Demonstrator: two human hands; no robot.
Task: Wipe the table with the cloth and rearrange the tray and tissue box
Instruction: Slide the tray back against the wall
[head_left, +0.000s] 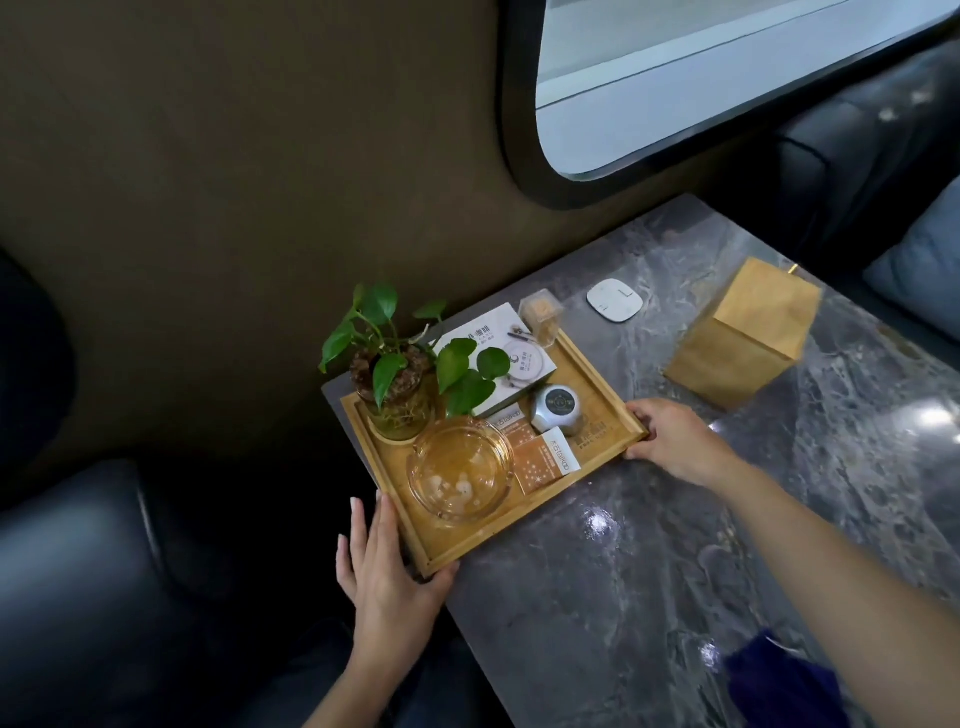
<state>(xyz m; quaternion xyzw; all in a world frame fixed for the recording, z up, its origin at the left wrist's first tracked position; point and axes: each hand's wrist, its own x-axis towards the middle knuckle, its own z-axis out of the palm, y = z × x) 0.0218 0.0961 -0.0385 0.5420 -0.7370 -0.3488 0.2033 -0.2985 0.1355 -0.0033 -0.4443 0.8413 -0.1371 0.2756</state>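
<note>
A wooden tray (597, 364) lies at the left corner of the grey marble table (675, 545), partly over the table's edge. It carries a potted plant (395, 374), a glass ashtray (460, 470), a white box, a small round tin and paper packets. My left hand (387, 577) grips the tray's near left corner. My right hand (672, 439) grips its right corner. A golden tissue box (743, 335) stands upright to the right of the tray. A dark blue cloth (779, 686) lies on the table at the bottom right, half hidden by my right forearm.
A white rounded device (614, 300) lies flat on the table behind the tray. A dark wall with a rounded window (701, 78) runs along the table's far side. Dark leather seats (78, 571) stand left and far right.
</note>
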